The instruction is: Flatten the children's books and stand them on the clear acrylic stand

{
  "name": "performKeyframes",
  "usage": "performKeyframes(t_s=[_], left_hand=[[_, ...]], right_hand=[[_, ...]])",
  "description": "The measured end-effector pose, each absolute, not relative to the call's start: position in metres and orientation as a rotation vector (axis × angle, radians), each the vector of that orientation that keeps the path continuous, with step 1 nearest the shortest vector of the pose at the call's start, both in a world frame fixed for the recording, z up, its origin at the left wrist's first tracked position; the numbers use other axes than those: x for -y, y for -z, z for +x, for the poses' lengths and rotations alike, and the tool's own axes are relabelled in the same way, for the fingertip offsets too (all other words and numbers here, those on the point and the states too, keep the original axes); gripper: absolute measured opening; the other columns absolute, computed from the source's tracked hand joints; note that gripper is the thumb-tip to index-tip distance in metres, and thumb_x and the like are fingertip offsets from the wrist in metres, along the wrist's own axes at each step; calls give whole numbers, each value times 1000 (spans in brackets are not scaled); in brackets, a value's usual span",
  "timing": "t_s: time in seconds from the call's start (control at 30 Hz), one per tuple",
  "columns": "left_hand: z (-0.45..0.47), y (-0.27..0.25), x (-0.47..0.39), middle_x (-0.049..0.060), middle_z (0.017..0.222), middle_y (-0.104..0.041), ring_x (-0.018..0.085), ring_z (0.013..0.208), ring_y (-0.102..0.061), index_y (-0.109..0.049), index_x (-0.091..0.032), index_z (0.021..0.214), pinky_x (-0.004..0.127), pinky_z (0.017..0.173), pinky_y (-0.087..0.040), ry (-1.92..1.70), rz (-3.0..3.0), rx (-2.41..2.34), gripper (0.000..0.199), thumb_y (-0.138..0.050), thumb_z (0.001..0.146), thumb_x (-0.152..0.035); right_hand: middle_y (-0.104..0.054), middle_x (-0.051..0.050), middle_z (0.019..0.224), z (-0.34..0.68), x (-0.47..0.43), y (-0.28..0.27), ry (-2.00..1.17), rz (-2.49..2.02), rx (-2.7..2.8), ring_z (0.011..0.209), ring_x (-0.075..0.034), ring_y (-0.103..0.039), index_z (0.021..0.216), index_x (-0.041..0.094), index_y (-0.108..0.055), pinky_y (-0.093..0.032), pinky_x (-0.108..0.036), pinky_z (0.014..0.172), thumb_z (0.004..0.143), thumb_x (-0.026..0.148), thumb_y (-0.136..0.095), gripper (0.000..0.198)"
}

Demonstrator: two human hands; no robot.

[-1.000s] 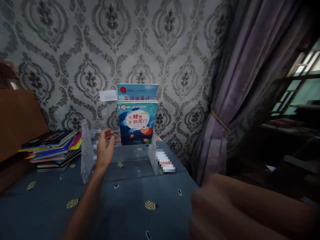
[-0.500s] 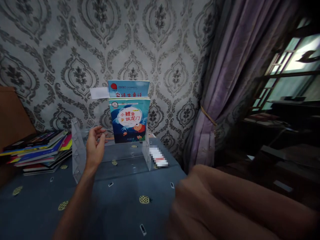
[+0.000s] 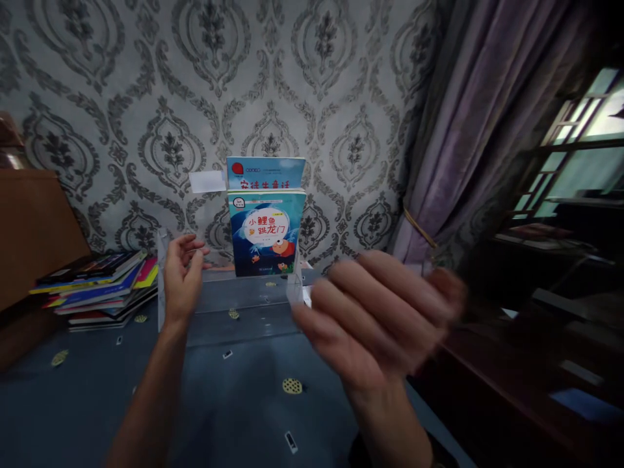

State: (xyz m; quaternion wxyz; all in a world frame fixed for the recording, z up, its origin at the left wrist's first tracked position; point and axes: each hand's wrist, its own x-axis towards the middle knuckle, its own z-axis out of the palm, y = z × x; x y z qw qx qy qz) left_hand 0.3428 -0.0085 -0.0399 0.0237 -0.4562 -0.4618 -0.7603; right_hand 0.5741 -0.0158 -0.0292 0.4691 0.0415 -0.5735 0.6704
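Observation:
A clear plastic stand [image 3: 244, 328] with stepped shelves stands on the table against the wall. In its right half two blue books are upright, one behind the other: the front book [image 3: 266, 227] shows orange fish, and the rear book [image 3: 266, 170] rises above it. A white tab [image 3: 207, 182] sticks out to the left of the rear book. My left hand [image 3: 184, 273], fingers loosely curled and apart, is at the stand's left end with nothing seen in it. Raised in front of the stand's right end, my right hand [image 3: 375, 312] is blurred, its fingers folded into a fist; no held thing shows.
To the left lies a stack of books and magazines [image 3: 107, 286], beside a brown box or board [image 3: 39, 234]. The dark blue tablecloth [image 3: 234, 416] has pineapple prints. A purple curtain [image 3: 453, 149] hangs at right, with dark furniture [image 3: 536, 364] below the window.
My right hand has swung up and left from the lower right corner, hiding part of the stand's right side. The view has turned slightly left. My left hand remains by the stand.

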Motion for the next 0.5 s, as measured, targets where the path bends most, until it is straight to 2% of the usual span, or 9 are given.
performKeyframes(t_s=[0.13,0.3,0.5], left_hand=[[337,27,22,5,99,-64,18,89,-70,-56,-20,108,22,60,-58,2399,-1348,1343,28,-62,82,-27],[327,18,35,3,96,-64,15,84,-69,-56,-20,107,20,59,-57,2470,-1264,1240,30,-64,80,-27],[315,22,33,2,94,-64,14,80,-68,-56,-21,105,19,57,-56,2546,-1192,1199,29,-66,78,-29]], right_hand=[[-71,-5,118,562,4,12,-1654,111,1390,125,-24,-61,100,25,-71,-42,-46,113,77,31,-80,26],[-72,-1,117,553,-6,0,-1711,113,1323,121,-21,-63,91,25,-71,-38,-42,117,72,19,-81,23],[-73,-1,114,544,-6,10,-1730,37,1377,107,-17,-69,87,25,-73,-46,-37,109,71,19,-83,20]])
